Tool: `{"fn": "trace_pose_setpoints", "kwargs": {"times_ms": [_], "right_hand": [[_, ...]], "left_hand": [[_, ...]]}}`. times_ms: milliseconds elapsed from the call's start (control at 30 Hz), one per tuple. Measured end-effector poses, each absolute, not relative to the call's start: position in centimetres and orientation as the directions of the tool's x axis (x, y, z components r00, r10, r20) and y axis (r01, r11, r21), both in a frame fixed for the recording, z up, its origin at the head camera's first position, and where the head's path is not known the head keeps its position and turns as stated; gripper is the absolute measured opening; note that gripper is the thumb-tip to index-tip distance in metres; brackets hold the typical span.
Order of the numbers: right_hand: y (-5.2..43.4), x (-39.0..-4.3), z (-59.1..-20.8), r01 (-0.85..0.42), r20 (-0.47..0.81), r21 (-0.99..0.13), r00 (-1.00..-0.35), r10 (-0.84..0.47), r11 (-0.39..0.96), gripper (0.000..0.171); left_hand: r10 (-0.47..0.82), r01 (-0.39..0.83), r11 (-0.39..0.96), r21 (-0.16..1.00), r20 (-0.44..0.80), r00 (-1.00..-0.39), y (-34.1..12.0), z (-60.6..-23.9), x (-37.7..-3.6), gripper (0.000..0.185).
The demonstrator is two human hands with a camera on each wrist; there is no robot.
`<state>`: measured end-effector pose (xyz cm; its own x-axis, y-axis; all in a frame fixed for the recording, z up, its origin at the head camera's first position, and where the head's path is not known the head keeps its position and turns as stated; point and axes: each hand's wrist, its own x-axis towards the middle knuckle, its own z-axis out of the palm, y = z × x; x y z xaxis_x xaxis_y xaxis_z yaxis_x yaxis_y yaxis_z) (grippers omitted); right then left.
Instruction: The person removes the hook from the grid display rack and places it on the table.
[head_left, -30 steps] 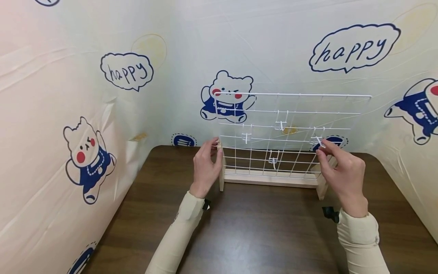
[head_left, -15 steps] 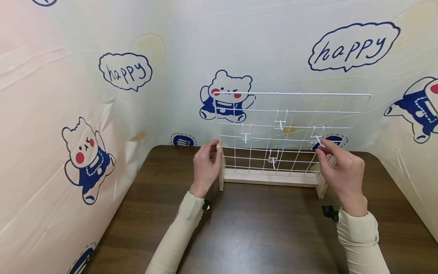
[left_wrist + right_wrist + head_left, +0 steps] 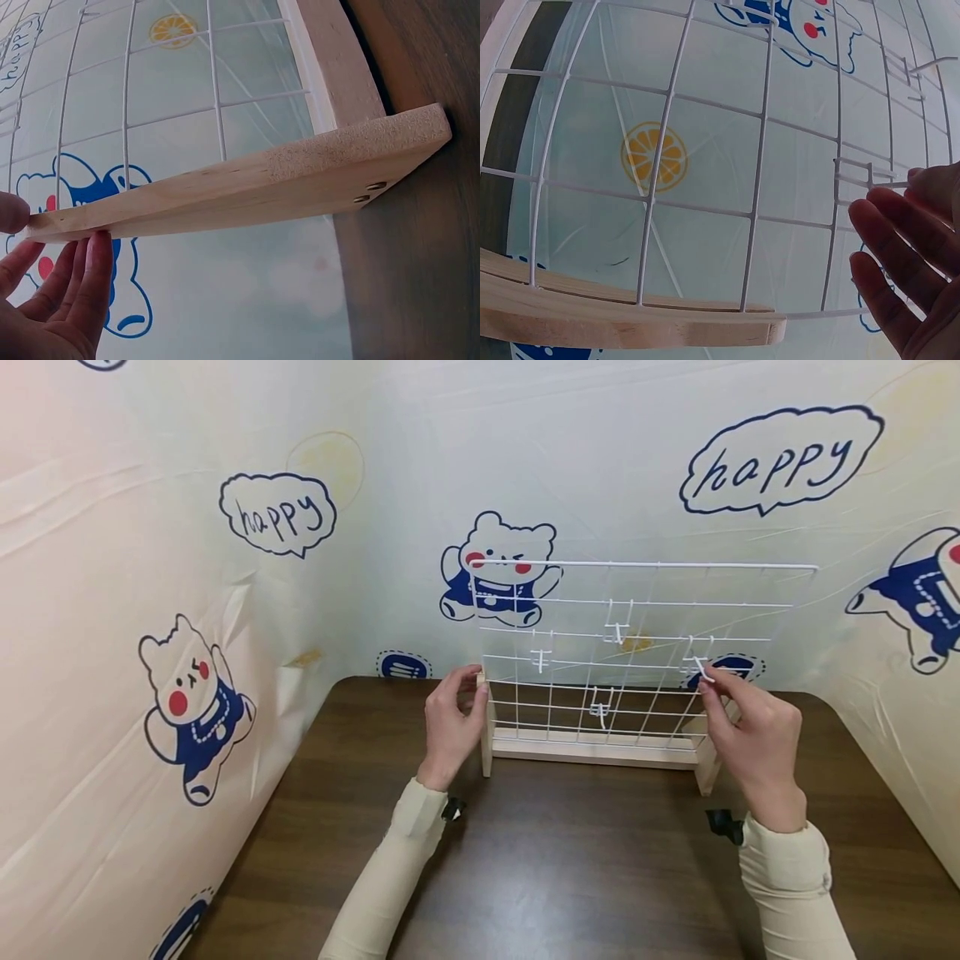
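A white wire grid rack (image 3: 645, 565) stands upright on the table in a pale wooden stand (image 3: 592, 750). My left hand (image 3: 452, 722) grips the top of the stand's left side piece; the left wrist view shows thumb and fingers on either side of that wooden piece (image 3: 187, 196). With thumb and index finger, my right hand (image 3: 753, 735) pinches a white wire hook (image 3: 697, 665) hanging at the grid's right. In the right wrist view the hook (image 3: 870, 176) sits on the wires, its tip hidden by the fingertips. Other white hooks hang at the grid's upper middle (image 3: 617, 631), left (image 3: 541, 660) and lower middle (image 3: 599, 710).
The dark brown wooden table (image 3: 570, 868) extends in front of the stand. A pale cloth (image 3: 390, 460) printed with bears and "happy" bubbles rises behind the table and along both sides.
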<state>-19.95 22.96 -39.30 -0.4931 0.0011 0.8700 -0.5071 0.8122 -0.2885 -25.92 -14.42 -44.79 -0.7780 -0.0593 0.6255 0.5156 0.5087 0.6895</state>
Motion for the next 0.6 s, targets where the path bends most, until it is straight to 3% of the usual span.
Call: {"fn": "trace_pose_setpoints", "kwargs": {"times_ms": [600], "right_hand": [[22.32,-20.12,-39.40,-0.501,0.906,-0.244,-0.423,0.012,0.830,0.017]], "left_hand": [[-0.059,0.496,0.530,0.687,0.614,-0.787,-14.41,-44.66,-25.59,0.028]]}}
